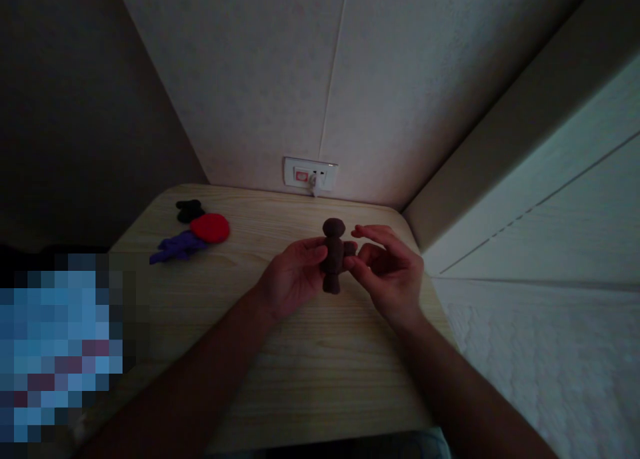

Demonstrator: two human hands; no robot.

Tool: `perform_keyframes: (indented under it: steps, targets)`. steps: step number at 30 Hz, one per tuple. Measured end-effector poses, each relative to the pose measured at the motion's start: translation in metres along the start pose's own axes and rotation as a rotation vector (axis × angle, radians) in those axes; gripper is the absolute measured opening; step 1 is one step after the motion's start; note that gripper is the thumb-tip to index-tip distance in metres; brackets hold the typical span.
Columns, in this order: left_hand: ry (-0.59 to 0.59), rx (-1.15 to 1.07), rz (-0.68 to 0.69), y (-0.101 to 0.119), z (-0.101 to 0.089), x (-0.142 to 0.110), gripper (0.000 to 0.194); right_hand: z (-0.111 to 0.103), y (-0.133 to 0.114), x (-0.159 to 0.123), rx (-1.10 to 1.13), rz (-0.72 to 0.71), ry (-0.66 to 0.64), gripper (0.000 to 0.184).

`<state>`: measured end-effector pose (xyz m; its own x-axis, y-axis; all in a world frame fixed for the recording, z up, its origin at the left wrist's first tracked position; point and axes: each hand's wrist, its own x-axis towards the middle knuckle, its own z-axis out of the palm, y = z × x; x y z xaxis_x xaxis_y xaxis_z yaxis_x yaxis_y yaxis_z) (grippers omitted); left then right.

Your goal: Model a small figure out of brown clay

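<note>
A small brown clay figure (333, 255) is upright above the table, with a round head, a thicker body and a short piece below. My left hand (296, 277) grips it from the left, thumb against the body and fingers behind. At the figure's right side a short brown clay piece (350, 249) sticks out sideways. My right hand (391, 269) has its thumb and bent fingers closed at this piece, while the index finger reaches out above it. Whether the piece is joined to the body is too dark to tell.
On the left of the wooden table (300, 379) lie a flat red clay disc (210, 228), purple clay (180, 245) and black clay (190, 211). A wall socket (310, 174) with a plug is behind the table. A pale panel (540, 179) stands at the right.
</note>
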<state>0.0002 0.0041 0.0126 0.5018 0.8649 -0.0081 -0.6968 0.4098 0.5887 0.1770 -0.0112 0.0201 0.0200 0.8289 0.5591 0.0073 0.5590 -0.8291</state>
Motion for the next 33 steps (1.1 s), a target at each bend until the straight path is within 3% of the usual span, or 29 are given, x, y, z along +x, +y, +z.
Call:
perform_keyframes:
  steps: [7,10,15,21,28,33]
  targets:
    - [0.047,-0.019,0.008,-0.001,0.001,0.001,0.013,-0.002,0.000,0.002,-0.072,0.033,-0.020,0.017]
    - [0.099,-0.050,0.006,0.000,0.005,0.001,0.009,-0.003,0.002,0.002,-0.038,0.042,0.031,0.017]
    - [0.285,-0.143,0.040,0.004,0.010,0.004,0.008,-0.004,0.007,0.002,0.098,0.101,0.099,0.022]
    - [0.416,-0.232,0.124,0.012,0.011,0.008,0.005,0.000,0.001,-0.001,0.000,0.066,0.082,0.028]
    - [0.428,-0.250,0.168,0.012,0.012,0.009,0.004,0.001,-0.005,-0.002,-0.029,0.001,-0.003,0.029]
    - [0.432,-0.227,0.148,0.012,0.012,0.009,0.007,0.002,-0.005,-0.002,-0.020,0.007,0.012,0.027]
